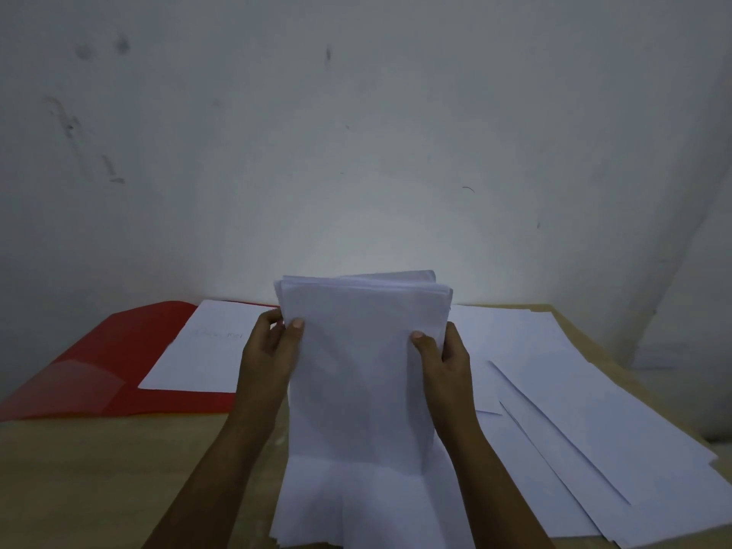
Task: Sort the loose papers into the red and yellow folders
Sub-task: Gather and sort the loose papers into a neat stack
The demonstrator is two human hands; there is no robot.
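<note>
Sorting looked barely begun: one sheet [206, 346] lay in the open red folder [99, 370], the left hand [269, 350] and right hand [447, 358] gripped an upright paper stack [360, 370], loose sheets [574, 390] covered the table [99, 489], and no yellow folder showed.

Free room and obstructions. A bare strip of worktop [99, 469] lies open at the near left, in front of the red folder [91, 374]. The folder, opened flat with one sheet [198, 346] on it, fills the far left up to the wall [356, 132]. The upright stack of papers [360, 370], held at both edges, blocks the centre. Overlapping loose sheets [574, 410] cover the right side to the worktop's edge.
</note>
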